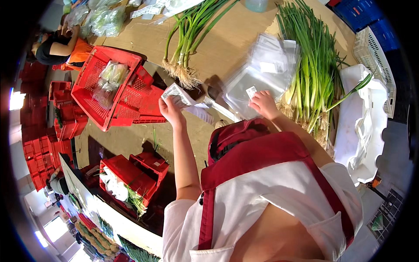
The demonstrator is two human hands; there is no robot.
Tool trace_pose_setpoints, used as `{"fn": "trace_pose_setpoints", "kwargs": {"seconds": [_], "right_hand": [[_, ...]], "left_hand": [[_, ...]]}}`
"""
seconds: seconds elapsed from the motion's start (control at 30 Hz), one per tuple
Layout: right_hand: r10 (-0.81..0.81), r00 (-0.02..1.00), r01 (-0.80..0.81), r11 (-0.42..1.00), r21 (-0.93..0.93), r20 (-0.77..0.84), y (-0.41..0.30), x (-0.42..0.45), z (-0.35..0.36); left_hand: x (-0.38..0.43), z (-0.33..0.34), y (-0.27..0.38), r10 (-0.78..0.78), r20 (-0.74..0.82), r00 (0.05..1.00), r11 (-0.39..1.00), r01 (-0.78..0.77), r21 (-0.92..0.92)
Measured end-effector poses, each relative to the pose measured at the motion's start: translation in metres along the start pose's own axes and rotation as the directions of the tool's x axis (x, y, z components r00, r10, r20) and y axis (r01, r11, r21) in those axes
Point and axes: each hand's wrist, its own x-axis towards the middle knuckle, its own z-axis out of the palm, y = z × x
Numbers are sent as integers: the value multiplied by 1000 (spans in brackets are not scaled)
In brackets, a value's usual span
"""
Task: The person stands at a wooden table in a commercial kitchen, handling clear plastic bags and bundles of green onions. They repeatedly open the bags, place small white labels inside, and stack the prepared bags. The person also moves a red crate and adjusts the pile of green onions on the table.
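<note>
My left hand [172, 113] grips a folded strip of printed labels [178, 92] beside the table's near edge. My right hand [265, 105] rests over the near end of a pile of clear plastic bags [242, 88]. Its fingertips meet a small white printed label [251, 92] lying against the top bag; whether they pinch it or press it, I cannot tell. Farther back in the pile, other bags show a white label [268, 67]. Right of the bags lies a big heap of spring onions [311, 75], roots towards me. A smaller bunch of spring onions [183, 49] lies ahead, its roots at the table edge.
A red crate [98, 85] holding bagged vegetables stands left of the wooden table [226, 42]. A white foam box [353, 131] and a cream plastic crate [376, 62] stand at right. Another person [55, 49] works at far left. Red crates [131, 177] sit behind my left arm.
</note>
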Motion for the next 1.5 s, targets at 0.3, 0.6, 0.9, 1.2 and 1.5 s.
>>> {"fn": "trace_pose_setpoints", "kwargs": {"seconds": [0.3, 0.6, 0.9, 1.2, 1.5], "right_hand": [[49, 997, -68, 928, 367, 61, 25, -2, -5], [677, 197, -104, 733, 672, -709, 68, 9, -116], [274, 893, -448, 468, 762, 357, -36, 16, -36], [403, 913, -401, 915, 39, -71, 14, 17, -9], [26, 999, -26, 1000, -16, -34, -3, -5, 1]], "left_hand": [[-12, -5, -11, -105, 107, 989, 982, 86, 169], [-37, 7, -30, -198, 424, 884, 938, 45, 344], [-92, 61, -47, -446, 808, 384, 880, 22, 475], [-62, 33, -54, -488, 657, 575, 574, -355, 737], [-61, 16, -48, -442, 609, 659, 851, 95, 516]]}}
